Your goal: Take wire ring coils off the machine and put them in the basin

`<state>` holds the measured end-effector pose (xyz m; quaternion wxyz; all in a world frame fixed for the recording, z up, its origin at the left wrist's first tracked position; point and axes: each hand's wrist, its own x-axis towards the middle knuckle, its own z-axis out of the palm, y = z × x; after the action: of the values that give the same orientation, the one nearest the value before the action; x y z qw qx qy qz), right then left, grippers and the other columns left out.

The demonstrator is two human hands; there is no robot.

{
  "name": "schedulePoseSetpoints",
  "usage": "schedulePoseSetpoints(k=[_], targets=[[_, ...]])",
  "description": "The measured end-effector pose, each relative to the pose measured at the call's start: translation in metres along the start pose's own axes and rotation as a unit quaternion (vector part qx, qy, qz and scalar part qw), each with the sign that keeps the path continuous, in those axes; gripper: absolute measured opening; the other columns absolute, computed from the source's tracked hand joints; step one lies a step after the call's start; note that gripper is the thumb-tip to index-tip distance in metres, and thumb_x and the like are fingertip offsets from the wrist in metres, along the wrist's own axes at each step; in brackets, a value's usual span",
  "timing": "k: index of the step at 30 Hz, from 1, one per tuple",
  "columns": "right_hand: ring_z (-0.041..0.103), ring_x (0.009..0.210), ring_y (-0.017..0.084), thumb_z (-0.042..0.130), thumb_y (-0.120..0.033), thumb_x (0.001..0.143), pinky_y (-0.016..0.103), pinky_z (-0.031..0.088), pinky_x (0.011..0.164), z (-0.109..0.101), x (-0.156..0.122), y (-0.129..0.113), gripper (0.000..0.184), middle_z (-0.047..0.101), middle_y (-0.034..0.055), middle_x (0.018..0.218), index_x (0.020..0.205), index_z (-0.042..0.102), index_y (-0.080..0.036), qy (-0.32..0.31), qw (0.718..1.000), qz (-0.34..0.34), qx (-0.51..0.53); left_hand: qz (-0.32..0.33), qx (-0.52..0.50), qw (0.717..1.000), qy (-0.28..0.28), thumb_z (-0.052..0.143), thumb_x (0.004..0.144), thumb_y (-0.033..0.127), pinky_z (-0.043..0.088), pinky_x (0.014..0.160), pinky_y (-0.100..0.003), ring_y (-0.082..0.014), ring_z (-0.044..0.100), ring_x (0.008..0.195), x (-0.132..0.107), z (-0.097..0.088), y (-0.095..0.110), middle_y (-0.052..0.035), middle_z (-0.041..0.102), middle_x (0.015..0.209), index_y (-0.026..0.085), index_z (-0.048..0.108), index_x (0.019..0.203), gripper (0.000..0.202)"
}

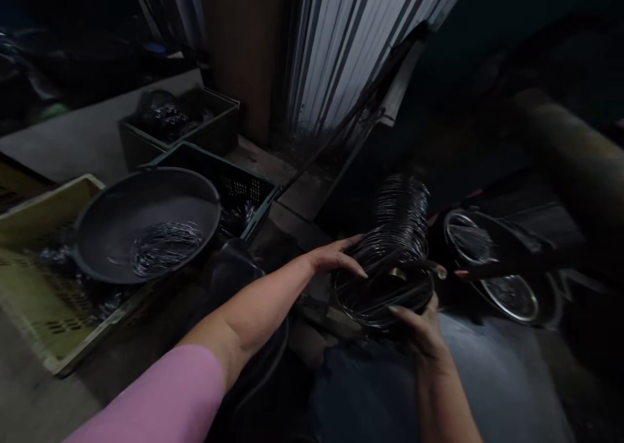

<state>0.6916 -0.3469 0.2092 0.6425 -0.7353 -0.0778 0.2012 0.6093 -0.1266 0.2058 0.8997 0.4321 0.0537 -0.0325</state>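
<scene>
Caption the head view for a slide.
Both hands, left hand and right hand, grip a stack of dark wire rings beside a wire-filled basin.

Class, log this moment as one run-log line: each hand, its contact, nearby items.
left hand: on wire ring stack | right hand: holding stack's lower rim | nearby: dark basin, yellow crate

Left hand (334, 258) and right hand (422, 326) gripping, seemingly, a stack of wire rings (397, 235), dark basin (146, 225) at left

Floor (29, 391), concrete, as I see it.
Yellow crate (49, 300), green crate (238, 183), dark bin (214, 131) along its left edge.
</scene>
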Motion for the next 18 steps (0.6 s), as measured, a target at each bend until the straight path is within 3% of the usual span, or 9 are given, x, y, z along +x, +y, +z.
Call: schedulePoseSetpoints(k=[4,8,12,15,18], targets=[[0.046,0.125,0.033,0.087,-0.028,0.043,0.056,0.034,0.106,-0.002,-0.011,0.001,0.123,0.045,0.0141,0.139,0.148,0.023,-0.026,-0.037,0.997,-0.069,-0.005,0.020,-0.014,0.999,-0.024,0.084,0.050,0.011,0.041,0.102,-0.042,-0.0265,0.058,0.114,-0.009,0.012,0.004,-0.0050,0.065,0.119,0.026,0.048,0.137,0.095],[0.050,0.120,0.031,0.087,-0.027,0.049,0.055,0.035,0.105,-0.007,-0.016,-0.006,0.112,0.050,0.0144,0.133,0.146,0.030,-0.023,-0.049,0.992,-0.108,-0.035,0.017,0.006,1.000,-0.009,0.085,0.049,0.012,0.036,0.108,-0.044,-0.0305,0.049,0.126,-0.007,0.015,0.002,-0.0108,0.057,0.133,0.021,0.038,0.146,0.108],[0.053,0.115,0.029,0.087,-0.028,0.052,0.053,0.038,0.103,-0.002,-0.025,-0.030,0.104,0.052,0.0126,0.129,0.142,0.035,-0.024,-0.047,0.988,-0.131,-0.059,0.020,0.036,0.999,-0.020,0.088,0.049,0.017,0.035,0.109,-0.047,-0.0320,0.045,0.131,-0.006,0.014,0.004,-0.0125,0.047,0.143,0.025,0.018,0.153,0.126],[0.048,0.120,0.029,0.086,-0.030,0.053,0.057,0.034,0.105,0.001,-0.034,-0.047,0.103,0.048,0.0080,0.132,0.141,0.031,-0.030,-0.041,0.972,-0.190,-0.129,0.068,0.093,0.992,-0.056,0.090,0.046,0.020,0.029,0.113,-0.047,-0.0314,0.037,0.137,-0.004,0.009,0.007,-0.0137,0.038,0.150,0.025,0.008,0.154,0.136],[0.039,0.128,0.033,0.083,-0.035,0.058,0.061,0.029,0.107,-0.007,-0.044,-0.051,0.109,0.034,0.0081,0.143,0.145,0.018,-0.035,-0.029,0.939,-0.251,-0.232,0.085,0.128,0.983,-0.097,0.091,0.043,0.023,0.024,0.115,-0.048,-0.0313,0.032,0.139,0.005,0.006,0.005,-0.0147,0.033,0.152,0.023,0.003,0.154,0.142]])
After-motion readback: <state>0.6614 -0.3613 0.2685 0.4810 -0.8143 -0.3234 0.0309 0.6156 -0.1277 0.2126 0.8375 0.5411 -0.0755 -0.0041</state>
